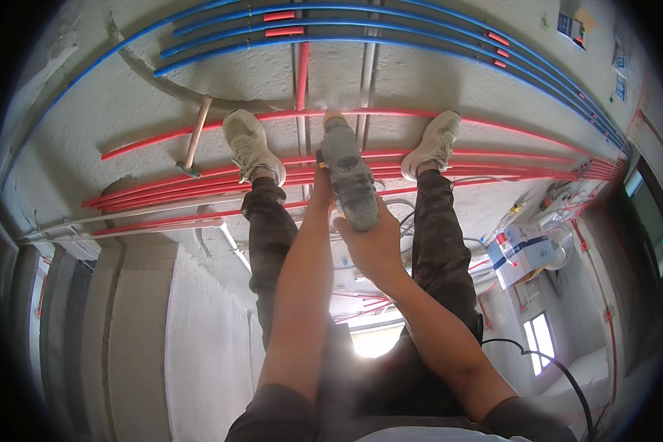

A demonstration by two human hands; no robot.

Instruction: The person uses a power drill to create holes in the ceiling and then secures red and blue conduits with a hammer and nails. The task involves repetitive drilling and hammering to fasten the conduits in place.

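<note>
A grey, dusty rotary hammer (350,173) is between my legs, its front end pointing away from me toward the concrete floor. My right hand (372,247) is closed round its rear end. At the tool's left side, near the front, my left hand (322,184) grips it, though most of those fingers are hidden. The hammer's nose sits beside a long red conduit (398,112), close to two grey conduits (366,88); a pale haze blurs the spot. Whether the bit touches the floor I cannot tell.
My shoes stand either side of the tool, among several parallel red conduits (191,180). A wooden-handled hammer (197,136) lies left of my left shoe. Blue conduits (331,26) run across the far floor. A cardboard box (521,254) stands at right; a black cable (567,372) hangs lower right.
</note>
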